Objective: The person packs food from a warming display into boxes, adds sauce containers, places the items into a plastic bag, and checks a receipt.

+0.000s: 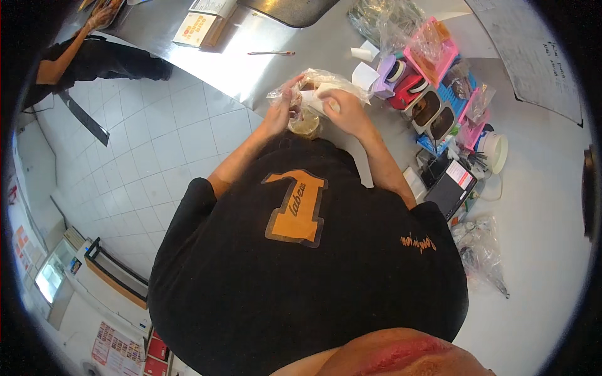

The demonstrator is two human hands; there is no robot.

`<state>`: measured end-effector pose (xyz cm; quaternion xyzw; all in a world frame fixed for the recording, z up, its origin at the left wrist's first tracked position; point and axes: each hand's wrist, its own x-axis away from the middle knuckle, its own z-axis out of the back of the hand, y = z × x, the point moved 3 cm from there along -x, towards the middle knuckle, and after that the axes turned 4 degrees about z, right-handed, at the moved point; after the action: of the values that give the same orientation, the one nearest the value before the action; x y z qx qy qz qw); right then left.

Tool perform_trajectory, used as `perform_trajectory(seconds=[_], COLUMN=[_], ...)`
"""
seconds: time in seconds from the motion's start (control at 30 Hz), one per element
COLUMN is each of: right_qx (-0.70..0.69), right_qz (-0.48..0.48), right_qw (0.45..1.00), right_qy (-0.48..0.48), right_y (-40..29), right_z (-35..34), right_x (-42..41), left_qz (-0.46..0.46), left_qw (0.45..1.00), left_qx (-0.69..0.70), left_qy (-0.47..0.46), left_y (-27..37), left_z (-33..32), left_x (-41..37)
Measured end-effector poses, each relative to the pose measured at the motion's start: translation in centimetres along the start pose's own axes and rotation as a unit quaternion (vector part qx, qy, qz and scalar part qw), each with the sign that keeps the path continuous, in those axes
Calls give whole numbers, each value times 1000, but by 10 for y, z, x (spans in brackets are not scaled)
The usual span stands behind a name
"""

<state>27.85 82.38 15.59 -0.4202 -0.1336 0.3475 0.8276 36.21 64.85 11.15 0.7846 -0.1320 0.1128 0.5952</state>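
My left hand grips the left side of a clear plastic bag above the steel table's near edge. At the bag's right side, my right hand has its fingers bent around a white paper piece and the bag's film. Something reddish-brown shows through the plastic; what it is cannot be told. Just below the bag, close to my shirt, is a round, yellowish, see-through container or wrapped item. A pen lies on the table beyond my hands.
On the right stand pink baskets, a red tape dispenser, a purple one and a black device. Small boxes and a dark tray lie farther back. Another person's arm shows at upper left.
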Motion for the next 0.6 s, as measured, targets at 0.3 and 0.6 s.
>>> perform_trajectory(seconds=[0.3, 0.6], right_qx=[134, 108], right_qz=[-81, -89], right_qw=[969, 990], right_qy=[193, 29], right_y=[94, 76], right_z=[11, -31], right_x=[65, 6], left_qz=[41, -67], left_qw=[998, 940], left_qx=[-17, -312], left_qy=[-39, -120], left_y=[-5, 31], left_z=[2, -21], left_x=[-23, -62])
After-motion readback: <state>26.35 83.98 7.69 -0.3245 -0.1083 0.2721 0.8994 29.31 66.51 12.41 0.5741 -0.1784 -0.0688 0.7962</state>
